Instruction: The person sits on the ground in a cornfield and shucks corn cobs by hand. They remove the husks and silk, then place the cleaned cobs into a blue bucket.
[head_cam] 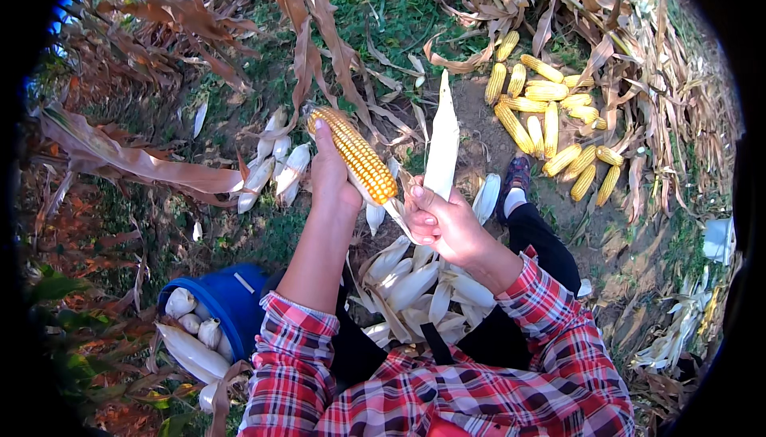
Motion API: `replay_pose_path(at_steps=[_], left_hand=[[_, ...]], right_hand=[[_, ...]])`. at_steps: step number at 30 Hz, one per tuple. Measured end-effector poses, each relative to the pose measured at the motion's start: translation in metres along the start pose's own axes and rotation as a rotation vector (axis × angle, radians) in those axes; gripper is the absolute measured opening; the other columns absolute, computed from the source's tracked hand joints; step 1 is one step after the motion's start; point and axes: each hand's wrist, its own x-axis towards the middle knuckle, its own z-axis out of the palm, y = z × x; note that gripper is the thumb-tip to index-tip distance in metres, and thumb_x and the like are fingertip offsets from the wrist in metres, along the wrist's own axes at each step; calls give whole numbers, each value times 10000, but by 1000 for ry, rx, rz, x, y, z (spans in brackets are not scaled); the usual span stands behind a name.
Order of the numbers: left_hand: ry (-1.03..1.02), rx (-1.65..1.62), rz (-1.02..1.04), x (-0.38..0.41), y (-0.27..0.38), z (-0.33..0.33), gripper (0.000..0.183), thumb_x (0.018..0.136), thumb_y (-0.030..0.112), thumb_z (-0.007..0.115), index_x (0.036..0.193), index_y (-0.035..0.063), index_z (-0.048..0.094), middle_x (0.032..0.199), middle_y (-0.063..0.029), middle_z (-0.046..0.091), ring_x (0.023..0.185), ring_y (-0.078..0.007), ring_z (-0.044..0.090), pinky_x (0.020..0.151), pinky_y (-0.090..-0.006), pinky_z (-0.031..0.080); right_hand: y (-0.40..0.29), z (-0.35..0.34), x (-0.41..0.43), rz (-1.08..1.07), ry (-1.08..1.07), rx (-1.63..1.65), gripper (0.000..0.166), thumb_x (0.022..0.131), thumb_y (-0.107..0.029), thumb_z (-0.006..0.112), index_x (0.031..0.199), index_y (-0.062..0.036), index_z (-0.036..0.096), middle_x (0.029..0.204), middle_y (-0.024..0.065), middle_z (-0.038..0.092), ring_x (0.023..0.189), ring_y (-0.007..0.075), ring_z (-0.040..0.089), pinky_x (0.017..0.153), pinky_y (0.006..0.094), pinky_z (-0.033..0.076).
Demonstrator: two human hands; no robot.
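Observation:
My left hand point(334, 176) grips a yellow ear of corn point(357, 155), its kernels bare and its darker tip pointing up and left. At the ear's lower end, a pale strip of husk point(400, 218) still joins it to my right hand point(446, 221). That hand pinches peeled-back husk, and one long white leaf point(443, 137) stands upright from its fingers. Below my hands, a heap of loose white husks point(416, 287) lies on the ground between my legs. Several ears still in pale husk point(293, 167) rest on the grass beyond my left forearm.
Several husked yellow cobs point(544, 91) lie on bare soil at upper right, near my shoe point(516, 175). A blue bucket point(239, 305) on its side at lower left holds unhusked ears point(194, 350). Dry corn stalks point(664, 90) line the right; a dry leaf point(161, 161) juts in from the left.

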Motion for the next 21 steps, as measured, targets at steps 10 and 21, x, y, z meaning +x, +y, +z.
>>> replay_pose_path(at_steps=[10,21], left_hand=[[-465,31,-346,-28,10,23,662,867,683,350,1006,64,539,800,-103,582,702,-246,585,608,-375,506],[-536,367,-108,-25,32,2,584,896,557,471,1141,27,474,908,-106,594,793,-213,612,672,-335,529]], right_hand=[[-20,-14,-16,376,-121,1,206,961,-251,490,843,-83,483,599,-87,305,453,-30,236,354,139,156],[17,-63,-20,216,-268,-1688,874,701,-368,763,1362,-11,316,1335,212,411,1216,319,437,979,443,362]])
